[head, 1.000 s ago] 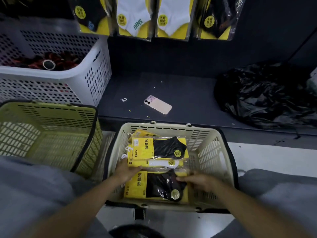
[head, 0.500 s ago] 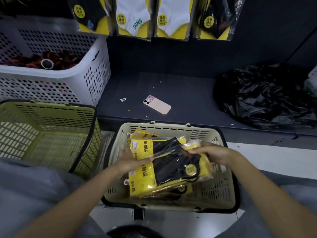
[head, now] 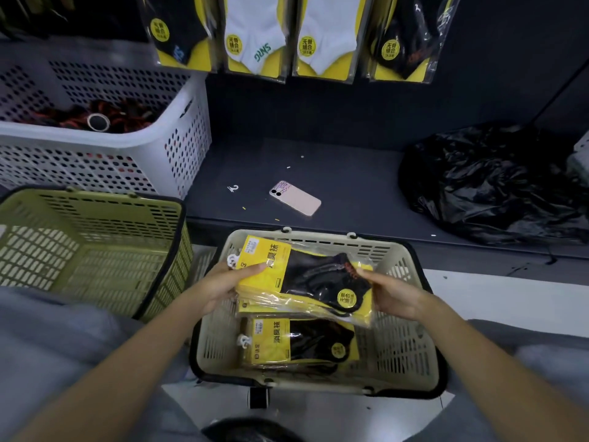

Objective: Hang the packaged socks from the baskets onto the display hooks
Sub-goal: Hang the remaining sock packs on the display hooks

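We are recording that the left hand (head: 223,282) and right hand (head: 392,295) are gripping opposite ends of a sock pack stack (head: 306,282), now lifted between them above the basket (head: 402,355) where it was lying, readying it for hanging.

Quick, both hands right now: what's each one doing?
Left hand: grips the yellow end of the sock packs.
Right hand: holds the same packs' other end.

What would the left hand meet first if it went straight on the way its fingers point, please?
The left hand points rightward and grips the held sock packs, so those come first; beyond them, probably the right hand, though depth is unclear.
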